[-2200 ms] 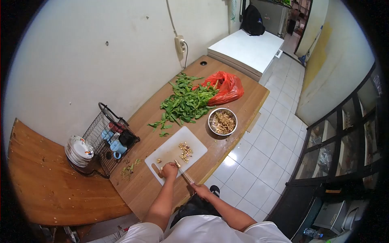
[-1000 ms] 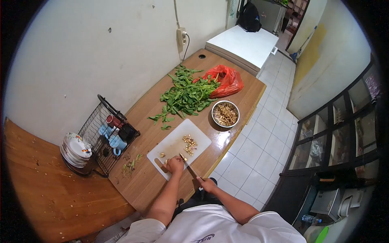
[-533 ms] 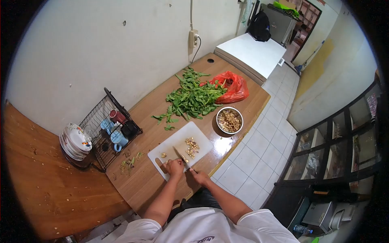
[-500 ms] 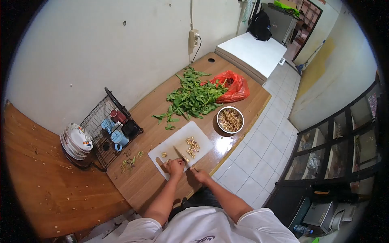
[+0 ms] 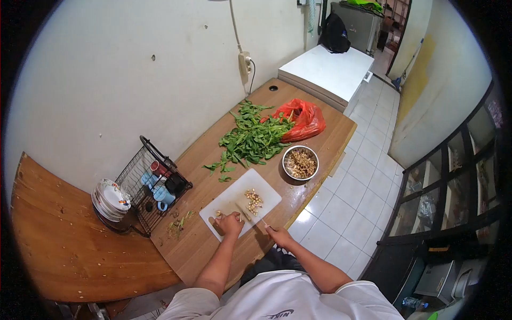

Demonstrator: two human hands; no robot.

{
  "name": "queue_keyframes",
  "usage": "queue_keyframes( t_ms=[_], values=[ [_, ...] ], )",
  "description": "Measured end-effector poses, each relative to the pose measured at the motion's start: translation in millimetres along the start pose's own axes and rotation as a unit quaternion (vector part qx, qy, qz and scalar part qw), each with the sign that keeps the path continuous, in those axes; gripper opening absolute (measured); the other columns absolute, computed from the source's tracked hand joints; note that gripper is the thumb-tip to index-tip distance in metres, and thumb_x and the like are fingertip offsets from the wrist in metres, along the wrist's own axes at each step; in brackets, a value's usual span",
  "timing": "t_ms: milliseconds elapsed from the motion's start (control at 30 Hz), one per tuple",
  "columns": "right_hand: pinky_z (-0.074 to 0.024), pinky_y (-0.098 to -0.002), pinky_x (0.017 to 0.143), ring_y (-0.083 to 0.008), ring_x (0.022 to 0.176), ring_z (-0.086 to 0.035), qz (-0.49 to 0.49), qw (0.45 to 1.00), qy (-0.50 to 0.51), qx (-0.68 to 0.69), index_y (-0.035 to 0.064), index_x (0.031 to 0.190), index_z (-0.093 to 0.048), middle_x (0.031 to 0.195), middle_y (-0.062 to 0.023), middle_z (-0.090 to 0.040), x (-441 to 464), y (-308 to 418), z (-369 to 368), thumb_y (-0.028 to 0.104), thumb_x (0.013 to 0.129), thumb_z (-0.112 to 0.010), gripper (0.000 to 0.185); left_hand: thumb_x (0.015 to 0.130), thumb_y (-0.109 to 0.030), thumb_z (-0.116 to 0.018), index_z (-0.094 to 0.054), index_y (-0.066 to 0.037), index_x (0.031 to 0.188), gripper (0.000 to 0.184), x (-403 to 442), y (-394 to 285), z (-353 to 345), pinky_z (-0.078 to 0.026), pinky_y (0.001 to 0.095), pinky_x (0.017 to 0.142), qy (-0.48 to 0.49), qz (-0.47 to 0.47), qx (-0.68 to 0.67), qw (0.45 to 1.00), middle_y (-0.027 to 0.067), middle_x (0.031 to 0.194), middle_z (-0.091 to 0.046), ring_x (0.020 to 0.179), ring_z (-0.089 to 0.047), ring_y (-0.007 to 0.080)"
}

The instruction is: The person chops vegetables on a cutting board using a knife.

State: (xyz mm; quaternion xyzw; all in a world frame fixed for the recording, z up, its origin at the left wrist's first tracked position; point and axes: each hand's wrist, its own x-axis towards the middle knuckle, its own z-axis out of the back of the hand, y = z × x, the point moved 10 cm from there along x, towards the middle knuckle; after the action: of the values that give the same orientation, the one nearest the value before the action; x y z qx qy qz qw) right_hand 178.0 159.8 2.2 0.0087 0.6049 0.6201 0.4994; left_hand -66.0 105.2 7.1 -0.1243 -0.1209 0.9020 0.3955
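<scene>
On the white cutting board (image 5: 266, 186), my left hand (image 5: 230, 224) is closed, its fingertips near a small pale piece; what they pinch is too small to make out. My right hand (image 5: 280, 236) is wrapped round the handle of a kitchen knife (image 5: 246, 212), whose blade angles over the board beside the left fingers. Beyond the blade is a small pile of chopped pale pieces (image 5: 253, 201), perhaps garlic or shallot. Another small piece lies at the board's left, by my left hand. A metal bowl (image 5: 288, 173) of brownish chopped bits stands past the board's right corner.
Leafy greens (image 5: 250, 138) spread behind the board, against a red plastic bag (image 5: 312, 122). At the left stand a wire rack (image 5: 137, 178) with blue mugs (image 5: 163, 196) and stacked plates (image 5: 110, 200). Green scraps (image 5: 178, 226) lie left of the board. A white chest (image 5: 328, 72) adjoins the table.
The knife and my right hand have moved right, away from my left hand. My left hand stays at the board's near left. The camera view has shifted slightly.
</scene>
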Motion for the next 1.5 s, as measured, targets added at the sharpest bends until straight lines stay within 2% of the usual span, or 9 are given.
queue_keyframes(
  t_ms=[100,200,400,533,700,967,1033,1267,1500],
  values=[
    [-0.0499,-0.0389,0.066,-0.0256,0.065,-0.064,0.021,0.999,-0.026,-0.019,0.004,0.075,-0.071,0.066,-0.0125,-0.063,-1.7,-19.5,11.4,0.075,0.093,-0.046,0.077,0.071,-0.023,-0.075,-0.08,-0.026,0.095,0.025,5.0,5.8,-5.2,-0.028,0.0478,0.102,-0.059,-0.032,-0.009,0.998,-0.0034,0.078,-0.073,0.093,-0.064,0.0218],
    [-0.0491,-0.0384,0.064,-0.0248,0.064,-0.063,0.023,0.997,-0.05,-0.044,0.0042,0.075,-0.071,0.067,-0.0128,-0.064,-7.9,-32.8,24.1,0.074,0.093,-0.046,0.077,0.069,-0.02,-0.075,-0.08,-0.025,0.095,0.027,10.0,16.8,-10.7,-0.029,0.0461,0.101,-0.085,-0.019,-0.004,0.996,-0.002,0.077,-0.073,0.093,-0.063,0.0228],
    [-0.0476,-0.0363,0.06,-0.0215,0.061,-0.06,-0.032,0.997,-0.053,0.034,0.0034,0.076,-0.071,0.066,-0.0103,-0.062,-19.2,-50.5,36.8,0.071,0.094,-0.05,0.073,0.071,-0.029,-0.077,-0.08,-0.026,0.098,0.027,-2.1,-4.9,11.8,-0.03,0.0478,0.1,-0.114,-0.063,-0.056,0.99,0.0014,0.094,-0.074,0.104,-0.06,0.0239],
    [-0.0451,-0.0362,0.056,-0.0183,0.057,-0.057,0.01,0.994,-0.102,0.049,0.0005,0.081,-0.071,0.064,-0.008,-0.06,-6.5,-55.2,36.1,0.068,0.095,-0.052,0.072,0.07,-0.037,-0.081,-0.08,-0.026,0.098,0.03,-15.3,-48.3,6.2,-0.03,0.05,0.099,-0.07,-0.162,0.028,0.984,0.0019,0.098,-0.072,0.109,-0.058,0.0251],
    [-0.0475,-0.0374,0.059,-0.0213,0.059,-0.06,-0.029,0.997,-0.063,0.02,-0.0001,0.084,-0.072,0.065,-0.0095,-0.062,2.2,-66.7,19.1,0.069,0.095,-0.051,0.073,0.07,-0.032,-0.08,-0.08,-0.025,0.093,0.024,-14.7,-44.0,-6.2,-0.032,0.0484,0.096,-0.019,-0.143,0.027,0.989,0.0012,0.097,-0.073,0.106,-0.058,0.024],
    [-0.0484,-0.0383,0.057,-0.0231,0.057,-0.061,-0.027,0.998,-0.053,0.009,0.0039,0.078,-0.073,0.064,-0.0104,-0.061,-4.4,-72.8,11.7,0.072,0.093,-0.05,0.074,0.068,-0.026,-0.079,-0.078,-0.021,0.086,0.019,-22.2,-30.6,0.3,-0.032,0.0451,0.095,-0.03,-0.183,-0.017,0.983,-0.0006,0.093,-0.073,0.101,-0.059,0.0226],
    [-0.0492,-0.0385,0.059,-0.024,0.06,-0.062,-0.062,0.998,-0.025,-0.021,0.0036,0.08,-0.074,0.064,-0.0115,-0.062,-5.1,-79.1,5.7,0.074,0.093,-0.049,0.075,0.069,-0.028,-0.08,-0.078,-0.021,0.087,0.019,-22.2,-27.7,-0.3,-0.032,0.045,0.095,-0.035,-0.166,-0.023,0.985,-0.0008,0.093,-0.074,0.101,-0.059,0.0224],
    [-0.0514,-0.0416,0.09,-0.0354,0.095,-0.07,-0.058,0.995,0.003,-0.086,0.0022,0.093,-0.077,0.093,-0.0193,-0.074,-4.2,-75.1,-7.1,0.076,0.092,-0.046,0.08,0.075,-0.029,-0.08,-0.08,-0.021,0.092,0.019,-15.0,-29.0,3.2,-0.031,0.0444,0.095,-0.03,-0.11,-0.037,0.993,-0.0009,0.092,-0.076,0.099,-0.061,0.021],
    [-0.052,-0.0419,0.088,-0.036,0.093,-0.071,-0.071,0.991,0.013,-0.11,0.0035,0.091,-0.077,0.091,-0.0185,-0.074,-1.9,-88.6,-14.1,0.077,0.091,-0.046,0.079,0.076,-0.028,-0.079,-0.081,-0.02,0.086,0.013,-9.5,-28.7,-1.1,-0.032,0.0447,0.094,-0.054,-0.116,-0.012,0.992,-0.0011,0.091,-0.076,0.095,-0.061,0.0202]
  ],
)
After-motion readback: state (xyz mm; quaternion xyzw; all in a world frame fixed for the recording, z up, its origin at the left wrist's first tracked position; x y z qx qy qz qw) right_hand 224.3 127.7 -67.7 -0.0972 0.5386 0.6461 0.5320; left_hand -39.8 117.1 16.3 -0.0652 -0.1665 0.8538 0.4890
